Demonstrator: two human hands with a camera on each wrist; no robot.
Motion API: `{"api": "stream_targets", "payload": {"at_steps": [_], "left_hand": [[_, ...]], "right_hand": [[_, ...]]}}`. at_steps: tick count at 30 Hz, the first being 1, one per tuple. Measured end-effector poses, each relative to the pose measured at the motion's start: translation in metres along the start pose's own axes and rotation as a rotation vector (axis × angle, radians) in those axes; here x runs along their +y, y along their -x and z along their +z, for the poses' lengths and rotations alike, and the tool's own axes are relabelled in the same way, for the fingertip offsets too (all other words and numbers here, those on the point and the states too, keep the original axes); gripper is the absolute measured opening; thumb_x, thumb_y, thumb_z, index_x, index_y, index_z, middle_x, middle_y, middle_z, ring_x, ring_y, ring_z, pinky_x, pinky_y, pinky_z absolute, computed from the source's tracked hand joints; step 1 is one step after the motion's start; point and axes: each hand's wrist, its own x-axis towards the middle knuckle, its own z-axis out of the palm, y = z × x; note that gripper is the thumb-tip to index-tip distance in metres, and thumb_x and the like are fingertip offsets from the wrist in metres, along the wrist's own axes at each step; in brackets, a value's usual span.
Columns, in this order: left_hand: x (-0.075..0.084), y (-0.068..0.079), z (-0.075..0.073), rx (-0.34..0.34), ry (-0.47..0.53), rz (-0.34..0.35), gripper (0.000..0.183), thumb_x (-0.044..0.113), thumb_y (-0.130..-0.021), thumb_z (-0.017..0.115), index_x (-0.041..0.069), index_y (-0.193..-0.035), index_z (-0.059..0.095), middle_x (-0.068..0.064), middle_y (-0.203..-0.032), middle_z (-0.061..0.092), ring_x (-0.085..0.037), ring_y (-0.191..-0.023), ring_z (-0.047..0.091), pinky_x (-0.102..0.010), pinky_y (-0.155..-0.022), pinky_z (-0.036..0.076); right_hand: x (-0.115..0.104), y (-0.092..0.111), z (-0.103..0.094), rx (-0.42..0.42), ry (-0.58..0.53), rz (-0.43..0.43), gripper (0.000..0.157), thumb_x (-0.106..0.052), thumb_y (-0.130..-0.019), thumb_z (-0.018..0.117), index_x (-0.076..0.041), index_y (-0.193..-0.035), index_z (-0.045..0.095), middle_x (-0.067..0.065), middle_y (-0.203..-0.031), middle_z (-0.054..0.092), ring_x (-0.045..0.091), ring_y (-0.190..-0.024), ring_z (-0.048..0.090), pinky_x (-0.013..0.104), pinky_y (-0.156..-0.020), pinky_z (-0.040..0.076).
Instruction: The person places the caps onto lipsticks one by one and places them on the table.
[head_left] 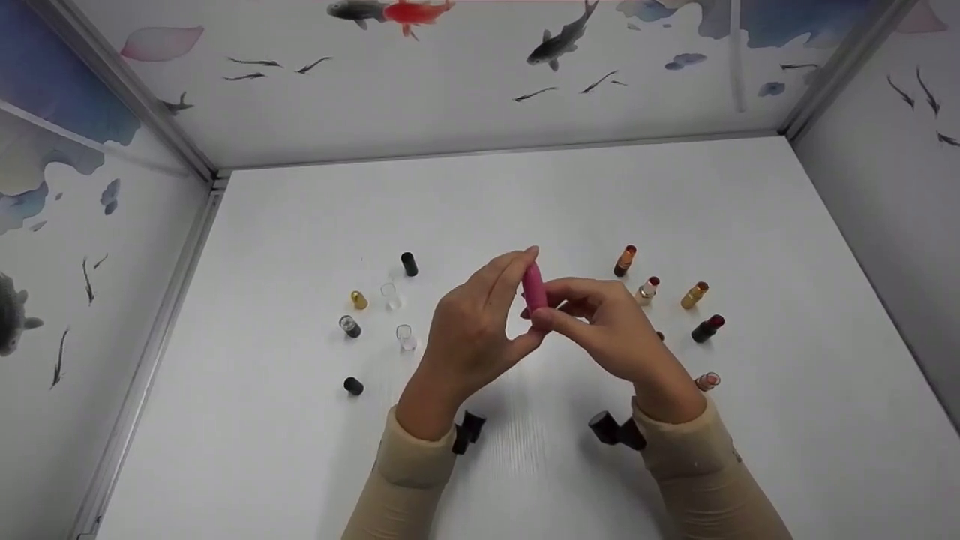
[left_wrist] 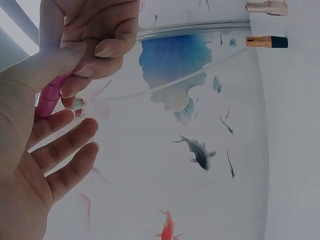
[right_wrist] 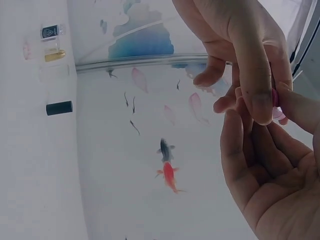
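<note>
A pink lipstick tube (head_left: 533, 288) is held up between both hands above the white table. My left hand (head_left: 480, 319) reaches round it from the left, fingertips at its upper end and thumb near its lower end. In the left wrist view the other left fingers spread away from the pink tube (left_wrist: 49, 100). My right hand (head_left: 604, 322) pinches the tube's lower part between thumb and forefinger. The right wrist view shows only a sliver of the pink tube (right_wrist: 276, 102); fingers hide the rest.
Lipstick caps lie to the left, among them a black cap (head_left: 409, 264), a gold cap (head_left: 359, 300) and a clear cap (head_left: 406, 337). Several uncapped lipsticks stand to the right, including a dark red lipstick (head_left: 707, 328) and a gold lipstick (head_left: 694, 295). Printed panels (head_left: 465, 97) enclose the table.
</note>
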Motion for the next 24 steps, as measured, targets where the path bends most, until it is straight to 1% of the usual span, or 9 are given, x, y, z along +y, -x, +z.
{"api": "stream_targets", "payload": {"at_steps": [4, 10, 14, 18, 21, 24], "left_hand": [[0.0005, -0.0010, -0.0005, 0.035, 0.007, 0.009, 0.066, 0.028, -0.087, 0.088, -0.004, -0.139, 0.062, -0.015, -0.130, 0.071, -0.024, -0.115, 0.072, -0.031, -0.094, 0.061], [0.0012, -0.0013, -0.0026, 0.049, 0.013, 0.018, 0.062, 0.026, -0.086, 0.088, -0.004, -0.135, 0.065, -0.013, -0.125, 0.073, -0.022, -0.111, 0.074, -0.030, -0.094, 0.061], [0.0018, -0.0013, -0.0041, 0.067, 0.005, 0.028, 0.059, 0.026, -0.086, 0.087, -0.004, -0.132, 0.067, -0.012, -0.123, 0.074, -0.021, -0.108, 0.074, -0.029, -0.092, 0.062], [0.0026, -0.0017, -0.0046, 0.083, 0.003, 0.042, 0.057, 0.026, -0.086, 0.088, -0.003, -0.131, 0.068, -0.011, -0.121, 0.075, -0.021, -0.107, 0.075, -0.029, -0.093, 0.061], [0.0036, -0.0023, -0.0043, 0.080, 0.007, 0.042, 0.057, 0.026, -0.087, 0.088, -0.002, -0.131, 0.068, -0.011, -0.122, 0.075, -0.021, -0.108, 0.075, -0.028, -0.093, 0.061], [0.0043, -0.0033, -0.0041, 0.046, 0.026, 0.028, 0.060, 0.026, -0.087, 0.089, -0.001, -0.136, 0.066, -0.011, -0.125, 0.073, -0.020, -0.112, 0.074, -0.028, -0.094, 0.061]], "right_hand": [[-0.0007, 0.0001, -0.0005, -0.006, -0.005, -0.004, 0.024, -0.011, -0.098, 0.079, -0.004, -0.121, 0.079, 0.001, -0.104, 0.081, 0.021, -0.096, 0.073, 0.029, -0.082, 0.062], [-0.0004, 0.0009, -0.0005, -0.018, -0.028, -0.003, 0.023, -0.009, -0.098, 0.079, -0.002, -0.120, 0.079, 0.003, -0.104, 0.081, 0.020, -0.092, 0.074, 0.028, -0.080, 0.062], [-0.0009, 0.0012, -0.0002, -0.034, -0.048, -0.017, 0.024, -0.007, -0.098, 0.078, -0.001, -0.121, 0.078, 0.005, -0.105, 0.081, 0.021, -0.093, 0.075, 0.029, -0.083, 0.063], [-0.0019, 0.0020, -0.0012, -0.037, -0.038, -0.034, 0.024, -0.007, -0.098, 0.078, -0.002, -0.121, 0.078, 0.004, -0.106, 0.081, 0.020, -0.096, 0.075, 0.029, -0.087, 0.062], [-0.0031, 0.0025, -0.0024, -0.037, -0.036, -0.051, 0.023, -0.006, -0.099, 0.077, -0.004, -0.121, 0.079, 0.004, -0.106, 0.081, 0.019, -0.097, 0.074, 0.029, -0.087, 0.062], [-0.0045, 0.0024, -0.0043, -0.027, -0.031, -0.063, 0.022, -0.006, -0.099, 0.076, -0.004, -0.121, 0.079, 0.004, -0.106, 0.081, 0.020, -0.097, 0.074, 0.029, -0.087, 0.062]]}}
